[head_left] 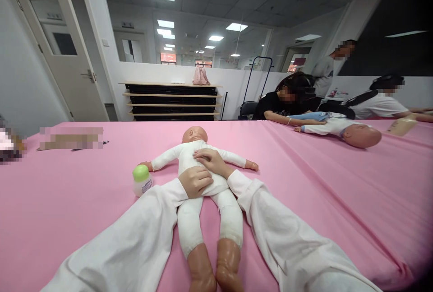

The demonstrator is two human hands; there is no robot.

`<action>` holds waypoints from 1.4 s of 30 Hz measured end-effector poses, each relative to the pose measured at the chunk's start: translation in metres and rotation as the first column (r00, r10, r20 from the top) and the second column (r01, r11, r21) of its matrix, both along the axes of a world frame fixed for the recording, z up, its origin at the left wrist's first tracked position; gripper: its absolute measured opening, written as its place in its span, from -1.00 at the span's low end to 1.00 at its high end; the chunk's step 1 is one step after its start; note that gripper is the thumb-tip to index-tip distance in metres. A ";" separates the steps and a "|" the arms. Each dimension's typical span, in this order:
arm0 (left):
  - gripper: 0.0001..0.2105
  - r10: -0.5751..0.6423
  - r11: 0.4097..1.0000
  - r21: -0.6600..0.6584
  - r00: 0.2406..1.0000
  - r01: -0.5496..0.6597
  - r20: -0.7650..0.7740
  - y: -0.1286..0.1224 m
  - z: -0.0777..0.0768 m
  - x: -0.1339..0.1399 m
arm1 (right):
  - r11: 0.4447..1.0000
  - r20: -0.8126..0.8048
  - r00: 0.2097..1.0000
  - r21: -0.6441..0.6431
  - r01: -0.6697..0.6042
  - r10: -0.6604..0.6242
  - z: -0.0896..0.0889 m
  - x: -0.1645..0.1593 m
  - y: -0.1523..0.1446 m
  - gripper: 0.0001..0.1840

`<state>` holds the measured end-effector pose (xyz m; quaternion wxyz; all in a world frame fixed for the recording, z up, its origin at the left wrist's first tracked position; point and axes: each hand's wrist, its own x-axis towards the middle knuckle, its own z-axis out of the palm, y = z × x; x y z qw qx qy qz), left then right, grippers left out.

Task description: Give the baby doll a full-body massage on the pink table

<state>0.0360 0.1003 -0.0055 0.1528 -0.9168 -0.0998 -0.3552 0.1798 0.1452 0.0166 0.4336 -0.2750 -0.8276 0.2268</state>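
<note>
A baby doll (187, 159) with a white cloth body lies on its back, its head away from me and its bare feet towards me. My left hand (195, 182) rests on the doll's lower belly, palm down, with its fingers slightly bent across the cloth. Higher up, my right hand (213, 162) lies on the doll's chest, fingers stretched out to the left. Both hands touch the doll without gripping anything that I can see; their palms are hidden. Left of the doll, near its hand, stands a small white jar (142, 186) with a green lid.
Pink cloth (101, 192) covers the table. At the right, a person in black (270, 104) handles another doll (361, 135), near a beige bottle (402, 125). Two more people are behind. A blurred flat item (71, 141) lies at the far left. Shelving (172, 102) stands beyond the table.
</note>
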 end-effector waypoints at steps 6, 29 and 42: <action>-0.64 -0.129 0.985 -0.132 0.986 0.114 -0.109 -0.003 0.006 0.005 | 0.981 0.363 0.917 0.033 -0.191 0.167 0.009 -0.002 0.008 -0.65; -0.65 -0.183 0.982 -0.064 0.982 0.179 -0.052 0.002 0.003 0.001 | 0.958 0.480 0.876 0.269 -0.100 -0.043 0.004 -0.003 0.014 -0.62; -0.69 0.379 0.923 -0.167 0.897 -0.348 0.225 0.005 -0.017 -0.009 | 0.863 0.108 0.858 0.131 0.489 -0.502 -0.019 0.010 0.019 -0.61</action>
